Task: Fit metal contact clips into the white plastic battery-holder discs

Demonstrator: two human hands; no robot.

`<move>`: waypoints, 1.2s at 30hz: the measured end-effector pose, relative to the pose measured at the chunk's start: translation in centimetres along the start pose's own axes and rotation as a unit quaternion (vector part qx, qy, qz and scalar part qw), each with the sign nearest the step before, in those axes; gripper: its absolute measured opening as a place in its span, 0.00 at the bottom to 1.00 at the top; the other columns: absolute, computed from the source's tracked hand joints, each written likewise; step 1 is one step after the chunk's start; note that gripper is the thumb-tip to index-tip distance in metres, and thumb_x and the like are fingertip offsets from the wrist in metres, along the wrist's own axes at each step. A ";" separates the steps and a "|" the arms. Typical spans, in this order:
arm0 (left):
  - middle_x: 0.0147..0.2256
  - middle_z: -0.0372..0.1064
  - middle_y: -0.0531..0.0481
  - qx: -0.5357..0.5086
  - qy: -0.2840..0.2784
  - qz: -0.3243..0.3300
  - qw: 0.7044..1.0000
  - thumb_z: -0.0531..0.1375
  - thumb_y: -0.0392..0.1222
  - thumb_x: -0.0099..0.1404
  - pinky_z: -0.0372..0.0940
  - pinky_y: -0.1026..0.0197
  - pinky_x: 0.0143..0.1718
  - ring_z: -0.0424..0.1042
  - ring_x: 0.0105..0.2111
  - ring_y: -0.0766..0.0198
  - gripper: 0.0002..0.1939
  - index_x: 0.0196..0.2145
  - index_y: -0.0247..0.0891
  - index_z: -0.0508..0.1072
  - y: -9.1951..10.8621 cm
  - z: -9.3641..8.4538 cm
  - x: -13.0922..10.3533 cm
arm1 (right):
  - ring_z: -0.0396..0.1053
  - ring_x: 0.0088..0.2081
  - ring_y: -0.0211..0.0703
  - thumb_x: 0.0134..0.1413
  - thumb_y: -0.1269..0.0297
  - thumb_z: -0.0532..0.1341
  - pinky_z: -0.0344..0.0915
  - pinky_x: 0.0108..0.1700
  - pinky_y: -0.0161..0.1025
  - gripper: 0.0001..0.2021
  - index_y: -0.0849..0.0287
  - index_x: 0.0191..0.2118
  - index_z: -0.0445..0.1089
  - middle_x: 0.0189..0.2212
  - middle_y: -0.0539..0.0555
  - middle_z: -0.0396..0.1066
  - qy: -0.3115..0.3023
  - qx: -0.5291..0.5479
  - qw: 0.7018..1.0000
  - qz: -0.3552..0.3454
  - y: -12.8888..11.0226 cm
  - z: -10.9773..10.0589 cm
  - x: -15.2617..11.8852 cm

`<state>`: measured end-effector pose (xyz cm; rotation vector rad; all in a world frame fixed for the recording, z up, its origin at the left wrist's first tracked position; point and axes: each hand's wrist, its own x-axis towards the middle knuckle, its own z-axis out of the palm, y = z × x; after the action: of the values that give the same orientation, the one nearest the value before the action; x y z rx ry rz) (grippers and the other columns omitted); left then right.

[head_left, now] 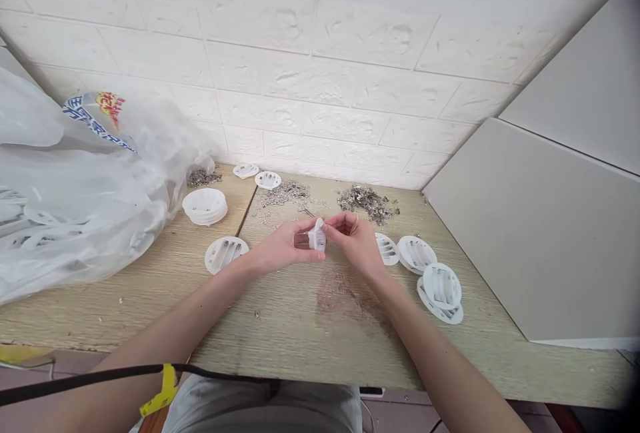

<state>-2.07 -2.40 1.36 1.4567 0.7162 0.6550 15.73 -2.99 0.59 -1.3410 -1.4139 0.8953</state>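
Observation:
A round white plastic battery holder (317, 236) is tilted on edge above the middle of the table. My left hand (287, 244) grips it, thumb and fingers around its sides. My right hand (356, 240) is closed in a pinch at the holder's right side, fingertips touching it; anything small between them is hidden. Behind the hands lie a heap of small silvery metal pieces (367, 203) and a looser scatter of tiny metal parts (287, 193). Another white battery holder (226, 254) lies flat beside my left wrist.
A large clear plastic bag (95, 206) filled with white parts takes up the left. White discs (205, 206) are stacked near it. Several battery holders (442, 286) lie at right, before a grey panel (530, 233). A white brick-pattern wall (320, 86) closes the back. A black cable (100, 376) crosses the front left.

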 end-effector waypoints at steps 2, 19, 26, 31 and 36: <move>0.51 0.70 0.40 -0.001 0.002 0.000 1.000 0.70 0.43 0.53 0.64 0.48 0.53 0.69 0.51 0.50 0.35 0.58 0.38 0.69 0.1 0.1 0.0 | 0.69 0.29 0.40 0.44 0.60 0.66 0.64 0.33 0.38 0.10 0.61 0.28 0.71 0.26 0.53 0.73 -0.005 -0.001 1.000 0.001 -0.1 -0.1 0.0; 0.53 0.70 0.41 0.037 0.022 0.010 0.999 0.71 0.44 0.48 0.64 0.44 0.53 0.71 0.48 0.52 0.39 0.58 0.39 0.69 -0.5 -0.2 0.4 | 0.71 0.30 0.40 0.43 0.63 0.66 0.65 0.34 0.37 0.08 0.62 0.29 0.73 0.27 0.53 0.75 -0.015 0.008 1.000 0.011 0.2 -0.2 0.2; 0.55 0.69 0.40 0.036 0.024 0.003 0.999 0.73 0.45 0.45 0.62 0.43 0.56 0.71 0.49 0.51 0.40 0.57 0.38 0.70 -0.2 0.0 0.3 | 0.65 0.24 0.37 0.46 0.61 0.63 0.59 0.28 0.35 0.08 0.61 0.24 0.70 0.22 0.50 0.72 -0.013 -0.088 0.996 0.001 0.0 -0.1 0.0; 0.52 0.71 0.41 0.039 0.026 0.004 0.999 0.73 0.44 0.46 0.64 0.42 0.54 0.72 0.46 0.51 0.38 0.55 0.38 0.72 -0.3 -0.1 0.3 | 0.66 0.25 0.38 0.47 0.61 0.63 0.60 0.29 0.36 0.08 0.61 0.24 0.72 0.22 0.51 0.72 -0.015 -0.084 0.996 -0.006 -0.1 0.0 -0.3; 0.45 0.74 0.44 0.046 0.016 0.012 0.999 0.71 0.43 0.48 0.66 0.47 0.49 0.73 0.41 0.56 0.35 0.54 0.36 0.72 -0.4 -0.2 0.4 | 0.66 0.24 0.39 0.49 0.60 0.62 0.60 0.28 0.36 0.10 0.61 0.25 0.73 0.22 0.52 0.73 -0.022 -0.089 0.996 -0.012 -0.2 0.2 -0.4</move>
<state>-2.02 -2.01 0.97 1.5437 0.7634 0.6735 15.45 -3.39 0.69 -1.4416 -1.5712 0.8026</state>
